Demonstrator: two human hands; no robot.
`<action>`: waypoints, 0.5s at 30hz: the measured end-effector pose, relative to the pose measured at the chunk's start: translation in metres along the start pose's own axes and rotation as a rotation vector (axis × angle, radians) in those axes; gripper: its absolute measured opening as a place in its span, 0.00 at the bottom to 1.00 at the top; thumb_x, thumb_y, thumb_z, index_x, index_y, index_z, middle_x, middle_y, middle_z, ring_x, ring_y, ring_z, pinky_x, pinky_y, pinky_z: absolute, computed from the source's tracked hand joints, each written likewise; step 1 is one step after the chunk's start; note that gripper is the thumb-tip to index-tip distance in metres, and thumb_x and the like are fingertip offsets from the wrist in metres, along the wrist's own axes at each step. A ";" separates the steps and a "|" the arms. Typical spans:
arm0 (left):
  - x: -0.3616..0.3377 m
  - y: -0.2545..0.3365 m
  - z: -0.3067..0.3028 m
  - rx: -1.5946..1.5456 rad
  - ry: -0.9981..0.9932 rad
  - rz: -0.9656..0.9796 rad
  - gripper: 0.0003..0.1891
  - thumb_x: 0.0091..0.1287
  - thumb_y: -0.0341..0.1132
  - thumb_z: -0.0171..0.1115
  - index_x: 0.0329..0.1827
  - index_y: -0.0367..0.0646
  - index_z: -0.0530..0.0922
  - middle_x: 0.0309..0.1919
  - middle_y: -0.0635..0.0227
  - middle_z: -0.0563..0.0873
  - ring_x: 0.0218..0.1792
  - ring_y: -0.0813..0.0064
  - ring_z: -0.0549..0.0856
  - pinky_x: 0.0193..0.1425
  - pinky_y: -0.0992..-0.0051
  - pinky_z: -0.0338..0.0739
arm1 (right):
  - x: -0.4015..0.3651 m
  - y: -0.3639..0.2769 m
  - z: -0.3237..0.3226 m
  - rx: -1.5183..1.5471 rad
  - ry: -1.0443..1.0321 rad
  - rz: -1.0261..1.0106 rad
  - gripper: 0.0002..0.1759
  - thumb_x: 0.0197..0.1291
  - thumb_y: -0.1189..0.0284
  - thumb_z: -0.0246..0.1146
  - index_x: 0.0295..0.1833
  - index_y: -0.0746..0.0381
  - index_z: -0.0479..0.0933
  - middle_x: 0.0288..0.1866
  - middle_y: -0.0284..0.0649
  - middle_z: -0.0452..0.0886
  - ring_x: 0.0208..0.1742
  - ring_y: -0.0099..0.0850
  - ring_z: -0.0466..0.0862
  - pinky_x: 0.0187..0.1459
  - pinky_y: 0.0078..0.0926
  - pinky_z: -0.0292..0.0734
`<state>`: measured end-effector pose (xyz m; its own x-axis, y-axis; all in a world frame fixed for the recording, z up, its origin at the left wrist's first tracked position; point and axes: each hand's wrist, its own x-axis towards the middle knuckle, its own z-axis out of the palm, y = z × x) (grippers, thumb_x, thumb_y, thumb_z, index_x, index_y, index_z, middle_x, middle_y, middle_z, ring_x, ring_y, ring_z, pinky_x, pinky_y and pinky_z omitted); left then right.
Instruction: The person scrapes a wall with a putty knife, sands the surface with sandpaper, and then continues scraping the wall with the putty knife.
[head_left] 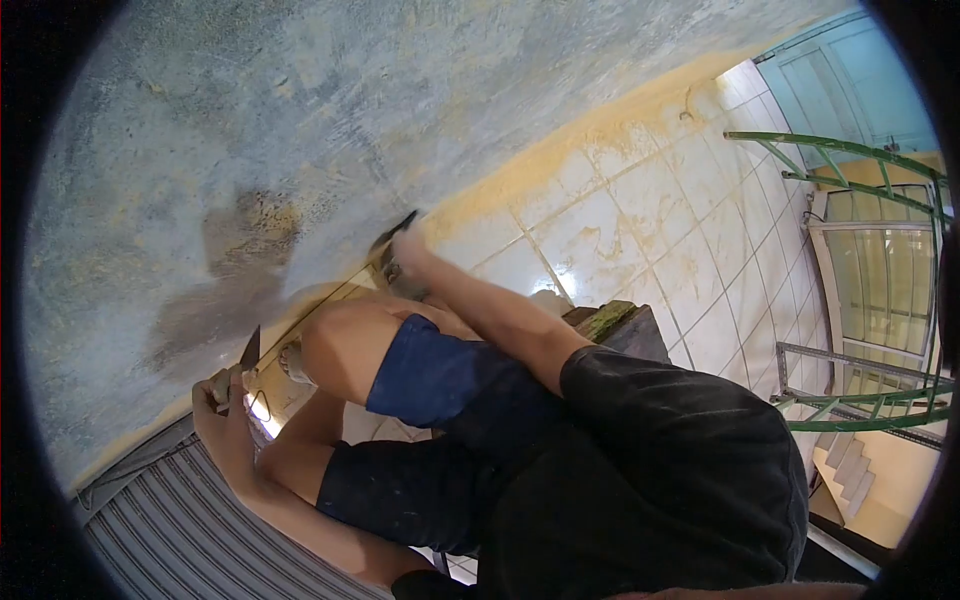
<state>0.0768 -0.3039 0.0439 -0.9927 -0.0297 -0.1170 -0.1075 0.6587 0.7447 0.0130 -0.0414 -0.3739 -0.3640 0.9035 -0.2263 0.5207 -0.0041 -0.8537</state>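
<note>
My left hand [222, 398] is closed around a putty knife [251, 348], its dark pointed blade standing up close to the foot of the wall. My right hand [408, 252], somewhat blurred, grips a dark flat-bladed scraper [394, 232] right where the wall meets the floor. Grey-blue and mottled with yellow, the wall [330, 130] carries a dark damp-looking patch [250, 240] between and above my hands. My bare knees and blue shorts [430, 370] lie between my two arms.
White floor tiles [620, 230] are smeared with yellowish dust. A worn wooden block [625, 335] sits beside my right arm. Green metal frames [850, 165] stand at the right near a blue door [850, 80]. A ribbed roller shutter [200, 510] is at lower left.
</note>
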 end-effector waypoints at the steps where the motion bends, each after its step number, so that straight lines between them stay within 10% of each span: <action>1: 0.000 0.001 0.000 -0.001 0.003 0.001 0.12 0.68 0.34 0.65 0.35 0.38 0.70 0.28 0.74 0.73 0.30 0.85 0.70 0.32 0.82 0.65 | 0.006 -0.003 -0.005 0.001 -0.001 -0.002 0.34 0.55 0.79 0.53 0.68 0.75 0.55 0.62 0.64 0.68 0.61 0.51 0.74 0.61 0.38 0.69; 3: 0.002 0.004 -0.003 0.053 -0.022 -0.046 0.12 0.68 0.34 0.65 0.34 0.38 0.70 0.28 0.74 0.72 0.31 0.84 0.70 0.33 0.82 0.65 | 0.040 -0.009 -0.025 0.403 -0.347 0.251 0.35 0.56 0.79 0.54 0.69 0.75 0.54 0.59 0.63 0.71 0.58 0.51 0.76 0.58 0.36 0.72; 6: 0.004 -0.010 -0.006 -0.035 -0.057 -0.001 0.13 0.68 0.36 0.66 0.34 0.38 0.70 0.27 0.73 0.72 0.31 0.84 0.70 0.34 0.81 0.66 | 0.121 -0.029 -0.092 0.349 -0.052 0.112 0.20 0.56 0.81 0.51 0.55 0.72 0.71 0.44 0.53 0.81 0.40 0.44 0.84 0.39 0.42 0.80; 8: 0.005 -0.019 -0.005 -0.065 -0.046 0.044 0.14 0.67 0.36 0.66 0.34 0.38 0.70 0.27 0.73 0.72 0.31 0.83 0.70 0.34 0.81 0.66 | 0.130 -0.035 -0.114 0.442 -0.068 0.128 0.36 0.55 0.81 0.53 0.70 0.72 0.52 0.54 0.61 0.76 0.52 0.50 0.79 0.52 0.36 0.76; 12: 0.004 -0.007 -0.004 0.149 -0.013 0.119 0.15 0.66 0.37 0.67 0.33 0.37 0.70 0.26 0.73 0.70 0.29 0.81 0.67 0.35 0.79 0.66 | 0.051 0.023 -0.013 -0.063 0.062 0.003 0.36 0.55 0.82 0.51 0.72 0.69 0.52 0.62 0.63 0.70 0.65 0.51 0.70 0.65 0.39 0.65; 15: 0.004 0.003 -0.001 0.162 -0.014 0.014 0.15 0.65 0.37 0.67 0.32 0.37 0.70 0.25 0.73 0.70 0.29 0.79 0.66 0.35 0.78 0.66 | 0.044 -0.009 -0.052 0.468 -0.530 0.320 0.33 0.57 0.81 0.51 0.71 0.68 0.56 0.65 0.61 0.67 0.68 0.48 0.66 0.67 0.37 0.61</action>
<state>0.0723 -0.3031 0.0466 -0.9930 -0.0099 -0.1174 -0.0822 0.7717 0.6307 0.0319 0.0210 -0.3517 -0.6328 0.5029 -0.5887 0.3250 -0.5176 -0.7915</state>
